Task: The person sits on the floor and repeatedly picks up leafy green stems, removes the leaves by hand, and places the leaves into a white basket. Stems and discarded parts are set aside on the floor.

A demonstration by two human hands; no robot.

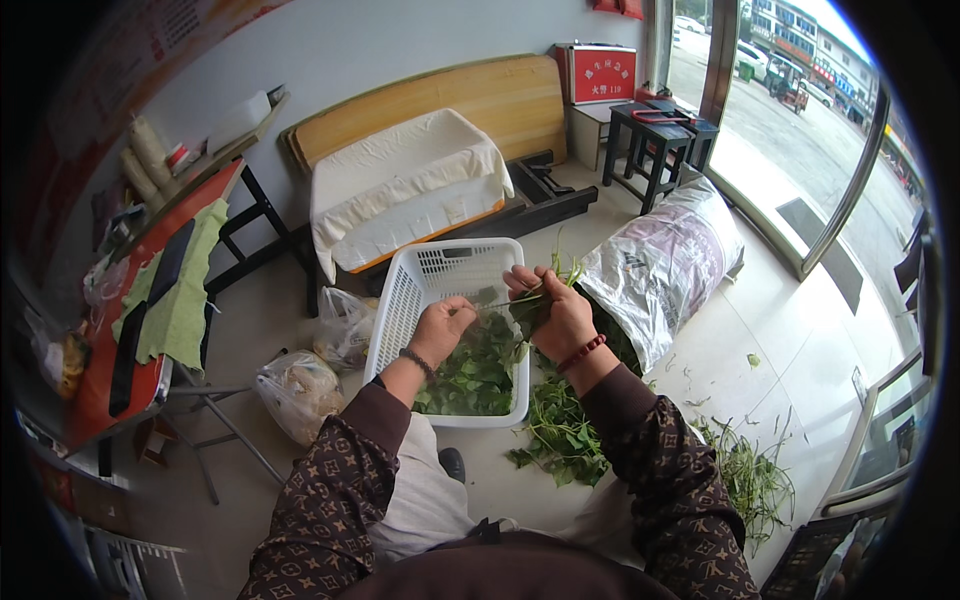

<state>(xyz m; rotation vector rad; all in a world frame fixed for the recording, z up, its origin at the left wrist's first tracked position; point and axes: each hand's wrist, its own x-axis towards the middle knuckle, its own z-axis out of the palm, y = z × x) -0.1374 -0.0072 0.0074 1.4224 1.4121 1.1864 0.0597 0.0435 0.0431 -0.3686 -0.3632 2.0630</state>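
Above the right side of a white plastic basket [523, 405], my right hand [559, 319] grips a small bunch of leafy green stems [531, 309]. My left hand [442, 328] pinches a thin stem that runs across to that bunch. Loose green leaves [476, 367] lie in the lower part of the basket. Beside it on the floor, under my right forearm, is a heap of leafy stems [562, 435]. More greens show at the mouth of a large white woven plastic sack [664, 255], which lies on its side.
Stripped stems [754, 469] lie on the floor at the right. Filled plastic bags [301, 394] stand left of the basket. Behind it is a cloth-covered foam box [412, 195]. A red table [150, 307] is at the left, and black stools [652, 139] are near the glass door.
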